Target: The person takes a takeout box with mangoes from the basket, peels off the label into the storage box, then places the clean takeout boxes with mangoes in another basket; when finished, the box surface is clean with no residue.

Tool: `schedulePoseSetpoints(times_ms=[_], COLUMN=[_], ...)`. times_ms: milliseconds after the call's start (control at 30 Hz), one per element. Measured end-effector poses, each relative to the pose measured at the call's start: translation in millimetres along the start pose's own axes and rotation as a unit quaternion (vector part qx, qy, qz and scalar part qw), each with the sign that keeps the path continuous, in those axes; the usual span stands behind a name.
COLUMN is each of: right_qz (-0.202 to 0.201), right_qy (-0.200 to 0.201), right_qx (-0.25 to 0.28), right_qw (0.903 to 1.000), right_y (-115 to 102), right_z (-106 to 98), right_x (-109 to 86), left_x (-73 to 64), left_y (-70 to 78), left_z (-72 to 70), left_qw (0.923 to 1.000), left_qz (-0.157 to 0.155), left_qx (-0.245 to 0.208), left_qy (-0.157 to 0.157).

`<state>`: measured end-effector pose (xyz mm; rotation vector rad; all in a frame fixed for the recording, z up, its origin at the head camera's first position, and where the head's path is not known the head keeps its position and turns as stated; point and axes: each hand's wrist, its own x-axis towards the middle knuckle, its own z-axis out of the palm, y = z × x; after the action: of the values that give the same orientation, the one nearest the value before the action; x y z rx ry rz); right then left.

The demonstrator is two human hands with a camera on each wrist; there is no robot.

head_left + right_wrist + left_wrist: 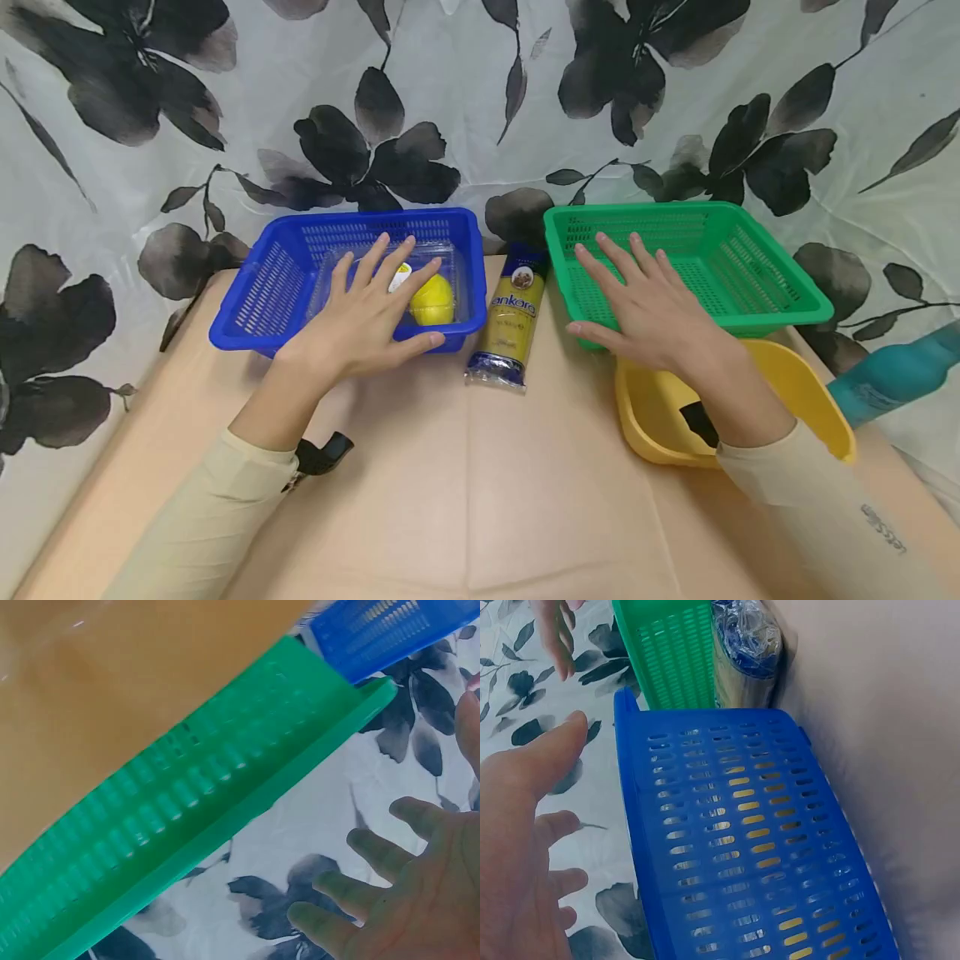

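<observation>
Fingers spread, my left hand (360,312) hovers over the front of a blue plastic basket (273,287), holding nothing. Inside that basket are a yellow rounded object (432,302), partly covered by the hand, and a clear plastic container (448,252). My right hand (652,317) is likewise spread and empty above a green plastic basket (772,267), whose inside looks bare where it shows. In the wrist views, the left hand (517,847) and right hand (420,900) appear apart from the basket walls.
Between the baskets lies a yellow and blue pasta packet (512,325). A yellow basin (633,421) stands under the right forearm, in front of the green basket. A teal bottle (892,375) is at the far right. Floral cloth (480,100) hangs behind the table (487,500).
</observation>
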<state>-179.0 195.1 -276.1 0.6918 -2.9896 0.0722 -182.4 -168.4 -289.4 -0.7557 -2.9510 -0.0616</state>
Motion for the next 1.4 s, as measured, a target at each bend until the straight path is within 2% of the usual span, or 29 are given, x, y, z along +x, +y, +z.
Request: schedulePoseSetpoints(times_ms=[233,600,833,1000,1200,1300,1400], right_qz=[-0.022,-0.034,-0.058,-0.066,-0.065,-0.073,-0.071], right_qy=[0.001,-0.015,-0.025,-0.037,-0.049,-0.065,-0.092], right_qx=[0.002,-0.002,0.011,0.020,0.033,0.070,0.106], right_qw=[0.9998,0.9993,0.9979,0.9970,0.9961,0.9928,0.9876], right_y=[-19,-44,-65,-80,-85,-85,-84], right_z=[-1,1,9,19,23,26,30], right_x=[15.4,30.8,52.4,66.6,83.7,89.6,90.9], left_x=[-8.2,-8.8,-13.4,-14.3,-11.9,-9.1,-5.2], left_y=[-11.5,-19.3,-41.6,-53.3,-69.3,-78.2,-86.2], left_z=[-2.2,10.4,8.7,12.1,9.8,8.0,6.7], left_qw=[0.9997,0.9989,0.9963,0.9923,0.9878,0.9850,0.9813], left_qz=[-0.019,-0.034,-0.053,-0.069,-0.088,-0.093,-0.095], left_qx=[-0.008,-0.033,-0.067,-0.102,-0.128,-0.143,-0.161], left_qy=[0.011,0.007,0.010,-0.008,-0.015,-0.023,-0.047])
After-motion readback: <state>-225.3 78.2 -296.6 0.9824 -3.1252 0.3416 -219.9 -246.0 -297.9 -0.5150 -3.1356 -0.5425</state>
